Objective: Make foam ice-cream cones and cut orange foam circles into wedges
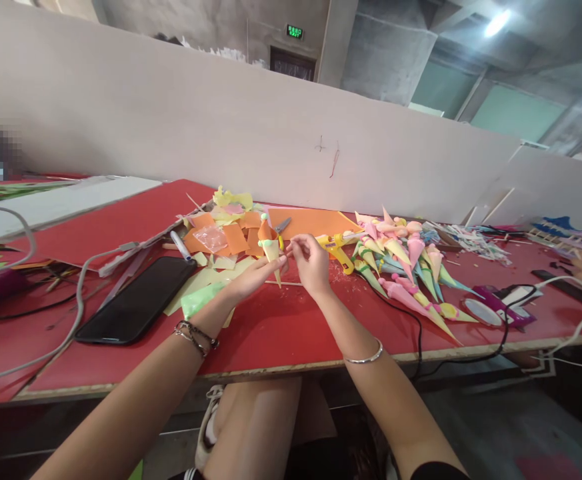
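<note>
I have the left hand [259, 275] holding a pale yellow cone [271, 249], tip down, over the red counter [281, 343]. The right hand [311, 265] is just right of the cone, fingers curled narrow; I cannot tell whether they pinch anything. Scissors [283, 225] lie behind the cone, orange scraps [235, 239] to its left, a yellow glue gun [339, 251] to its right.

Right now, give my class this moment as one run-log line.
left hand: holds pale yellow cone | right hand: raised near cone, contents unclear | glue gun: beside right hand | phone: on red table
</note>
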A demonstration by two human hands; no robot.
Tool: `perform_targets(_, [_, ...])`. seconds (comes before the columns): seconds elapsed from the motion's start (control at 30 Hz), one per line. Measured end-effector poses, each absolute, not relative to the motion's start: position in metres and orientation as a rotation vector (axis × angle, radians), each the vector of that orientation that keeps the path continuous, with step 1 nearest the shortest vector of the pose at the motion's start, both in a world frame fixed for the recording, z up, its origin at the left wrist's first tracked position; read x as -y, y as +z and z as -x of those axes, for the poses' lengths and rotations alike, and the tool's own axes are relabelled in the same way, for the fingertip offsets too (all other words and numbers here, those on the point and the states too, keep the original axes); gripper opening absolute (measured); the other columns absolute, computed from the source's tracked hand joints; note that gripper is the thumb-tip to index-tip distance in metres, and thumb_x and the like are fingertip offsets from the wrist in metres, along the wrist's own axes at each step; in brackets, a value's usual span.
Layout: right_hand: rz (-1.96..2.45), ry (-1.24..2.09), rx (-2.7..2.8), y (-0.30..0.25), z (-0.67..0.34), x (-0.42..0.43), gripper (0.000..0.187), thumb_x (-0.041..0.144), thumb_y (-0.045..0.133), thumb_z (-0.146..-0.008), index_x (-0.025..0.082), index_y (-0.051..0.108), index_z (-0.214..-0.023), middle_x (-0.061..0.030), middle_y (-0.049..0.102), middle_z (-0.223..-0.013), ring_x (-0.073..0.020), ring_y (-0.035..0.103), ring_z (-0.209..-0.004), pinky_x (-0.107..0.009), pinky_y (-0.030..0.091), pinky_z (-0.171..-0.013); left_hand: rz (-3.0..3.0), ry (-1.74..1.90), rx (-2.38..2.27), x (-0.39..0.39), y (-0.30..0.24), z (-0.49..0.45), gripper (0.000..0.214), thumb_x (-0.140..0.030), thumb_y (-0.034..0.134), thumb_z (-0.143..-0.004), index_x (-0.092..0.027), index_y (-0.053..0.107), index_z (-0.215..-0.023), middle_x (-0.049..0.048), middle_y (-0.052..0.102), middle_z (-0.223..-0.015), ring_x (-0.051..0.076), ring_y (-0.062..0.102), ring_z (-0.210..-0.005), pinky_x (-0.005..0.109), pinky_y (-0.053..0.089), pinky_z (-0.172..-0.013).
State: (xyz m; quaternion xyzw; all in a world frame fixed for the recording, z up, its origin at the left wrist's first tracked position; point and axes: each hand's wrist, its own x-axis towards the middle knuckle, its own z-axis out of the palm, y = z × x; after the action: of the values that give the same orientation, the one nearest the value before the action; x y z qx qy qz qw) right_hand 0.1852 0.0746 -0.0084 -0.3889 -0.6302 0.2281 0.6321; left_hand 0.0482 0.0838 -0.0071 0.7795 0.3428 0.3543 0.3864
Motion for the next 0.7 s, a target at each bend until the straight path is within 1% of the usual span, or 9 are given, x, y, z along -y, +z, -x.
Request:
perform_targets(0.1, [0.860, 0.547, 1.416, -0.0100, -0.1856, -0.0757, 0.016, 0.027, 0.047, -0.082, 0.020, 0.058, -0.091, -0.0048, 0.066, -0.082, -0.0158, 0.064, -0.072, -0.030, 0.051, -0.070, -1.960, 0.885, -0.837, -0.0815, -0.0042, -0.0495, 0.043, -0.058, 0.036, -0.078, -0.019, 0.042, -0.061, 0.0001, 0.045, -0.067, 0.014, 0.043, -0.069, 0.030, 0.040, -0.072])
perform_targets(0.17, [0.851, 0.565, 1.424, -0.0111, -0.1857, -0.0763, 0.018, 0.028, 0.048, -0.082, 0.020, 0.061, -0.091, -0.0058, 0.067, -0.084, -0.0171, 0.064, -0.075, -0.031, 0.051, -0.072, -1.950, 0.878, -0.866, -0.0804, -0.0034, -0.0500, 0.043, -0.058, 0.037, -0.078, -0.019, 0.041, -0.059, -0.0002, 0.044, -0.066, 0.015, 0.042, -0.069, 0.031, 0.040, -0.072])
perform_targets(0.23, [0.850, 0.587, 1.413, -0.0114, -0.1855, -0.0763, 0.016, 0.030, 0.050, -0.081, 0.020, 0.061, -0.086, -0.0049, 0.067, -0.080, -0.0176, 0.065, -0.072, -0.032, 0.052, -0.071, -1.947, 0.870, -0.895, -0.0797, -0.0034, -0.0502, 0.044, -0.059, 0.037, -0.078, -0.019, 0.041, -0.059, 0.0000, 0.044, -0.066, 0.015, 0.041, -0.069, 0.031, 0.039, -0.071])
perform_targets(0.37, [0.843, 0.628, 1.342, -0.0096, -0.1851, -0.0750, 0.014, 0.034, 0.057, -0.076, 0.020, 0.058, -0.075, -0.0014, 0.065, -0.068, -0.0163, 0.064, -0.064, -0.029, 0.052, -0.065, -1.935, 0.833, -0.960, -0.0790, -0.0035, -0.0502, 0.047, -0.062, 0.036, -0.075, -0.019, 0.040, -0.059, -0.0007, 0.043, -0.066, 0.015, 0.040, -0.069, 0.030, 0.038, -0.071])
perform_targets(0.47, [0.867, 0.603, 1.314, -0.0081, -0.1856, -0.0744, 0.016, 0.035, 0.058, -0.075, 0.020, 0.058, -0.073, -0.0006, 0.064, -0.065, -0.0154, 0.062, -0.059, -0.028, 0.052, -0.059, -1.921, 0.834, -0.968, -0.0789, -0.0030, -0.0503, 0.048, -0.064, 0.036, -0.074, -0.019, 0.041, -0.060, -0.0013, 0.042, -0.065, 0.014, 0.040, -0.068, 0.030, 0.038, -0.070])
perform_targets(0.57, [0.895, 0.541, 1.350, -0.0082, -0.1868, -0.0750, 0.015, 0.034, 0.055, -0.077, 0.021, 0.063, -0.079, -0.0028, 0.066, -0.072, -0.0165, 0.063, -0.063, -0.030, 0.052, -0.063, -1.923, 0.845, -0.956, -0.0784, -0.0021, -0.0504, 0.048, -0.064, 0.037, -0.074, -0.019, 0.041, -0.059, -0.0012, 0.042, -0.065, 0.014, 0.040, -0.067, 0.029, 0.038, -0.068])
perform_targets(0.7, [0.869, 0.513, 1.378, -0.0089, -0.1871, -0.0761, 0.024, 0.033, 0.046, -0.083, 0.021, 0.065, -0.090, -0.0056, 0.068, -0.085, -0.0172, 0.064, -0.072, -0.032, 0.052, -0.070, -1.911, 0.848, -0.967, -0.0776, -0.0017, -0.0502, 0.046, -0.062, 0.038, -0.075, -0.018, 0.042, -0.059, -0.0006, 0.044, -0.065, 0.014, 0.042, -0.067, 0.029, 0.038, -0.067])
